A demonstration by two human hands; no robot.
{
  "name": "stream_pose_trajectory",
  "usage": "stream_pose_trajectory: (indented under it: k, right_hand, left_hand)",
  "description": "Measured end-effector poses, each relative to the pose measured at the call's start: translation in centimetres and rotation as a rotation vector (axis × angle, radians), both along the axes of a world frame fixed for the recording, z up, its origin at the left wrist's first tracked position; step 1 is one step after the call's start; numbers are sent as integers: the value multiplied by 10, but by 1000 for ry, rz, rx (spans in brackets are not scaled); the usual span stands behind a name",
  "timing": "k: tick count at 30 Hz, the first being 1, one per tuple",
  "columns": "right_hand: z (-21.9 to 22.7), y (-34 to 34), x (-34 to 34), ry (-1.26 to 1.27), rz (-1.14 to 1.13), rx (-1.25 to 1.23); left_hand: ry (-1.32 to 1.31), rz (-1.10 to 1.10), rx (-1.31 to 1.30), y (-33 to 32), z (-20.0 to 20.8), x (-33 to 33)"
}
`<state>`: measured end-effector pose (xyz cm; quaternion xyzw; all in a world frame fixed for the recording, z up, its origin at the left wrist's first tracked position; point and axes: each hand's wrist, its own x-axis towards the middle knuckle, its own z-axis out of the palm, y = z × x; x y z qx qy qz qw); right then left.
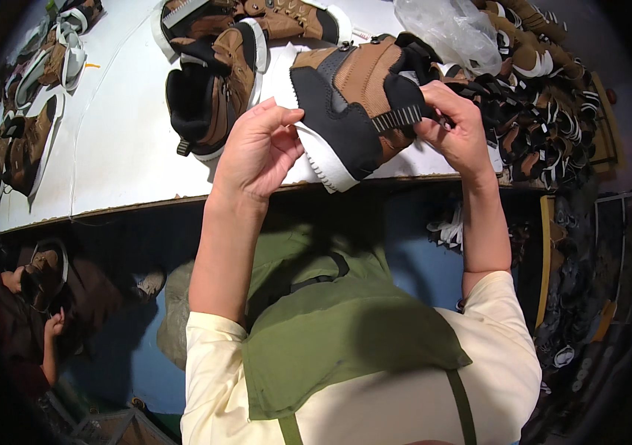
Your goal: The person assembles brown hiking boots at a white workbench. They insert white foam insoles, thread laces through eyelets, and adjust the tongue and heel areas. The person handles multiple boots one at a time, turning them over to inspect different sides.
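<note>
Brown-and-black shoe, in the head view, tilts between both hands above the table's near edge, heel toward the person, long axis running away. Left hand pinches the white sole's edge; right hand grasps the collar beside the striped tab.

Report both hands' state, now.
Left hand: closed, pinching the brown-and-black shoe at its white sole.
Right hand: closed, holding the same shoe by its upper.
</note>
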<state>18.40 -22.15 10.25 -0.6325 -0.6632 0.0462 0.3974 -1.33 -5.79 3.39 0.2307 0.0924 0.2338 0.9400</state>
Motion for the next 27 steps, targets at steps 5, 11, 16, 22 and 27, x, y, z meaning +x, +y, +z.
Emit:
stream_pose_trajectory:
  k: [5, 11, 16, 22, 27]
  right_hand:
    - [22, 20, -8, -1, -73, -20]
    - [45, 37, -19, 176, -150, -147]
    - [41, 31, -6, 250, -92, -167]
    - [32, 25, 2, 189, -103, -170]
    - [29, 23, -4, 213, -72, -95]
  left_hand:
    - [-258, -197, -322, 26, -18, 16]
    - [-126, -82, -210, 18, -10, 28]
    - [-20, 9, -154, 8, -13, 22]
    - [25, -7, 0, 4, -14, 8]
    - [135, 70, -46, -10, 4, 10]
